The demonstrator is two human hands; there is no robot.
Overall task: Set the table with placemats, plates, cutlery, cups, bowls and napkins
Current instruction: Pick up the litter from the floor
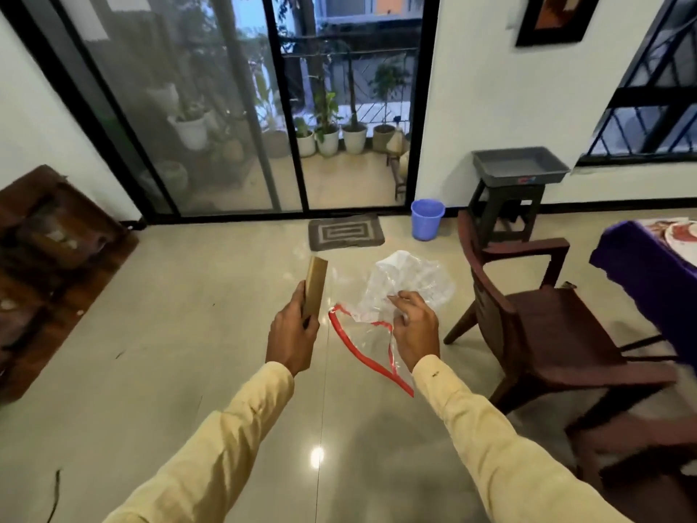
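The left hand (pixel 292 334) grasps the lower end of a flat tan rectangular pack (pixel 316 286), its long axis upright and tipped slightly forward; what it contains cannot be determined. The right hand (pixel 415 326) pinches a crumpled clear plastic bag with a red zip strip (pixel 407 285), which appears empty. The purple-clothed bench (pixel 641 266) lies well apart to the right, beyond a brown plastic chair (pixel 547 315), and nearer the right hand. A patterned plate (pixel 682 235) already sits on it. Judgement: the pack must be carried rightward to the bench.
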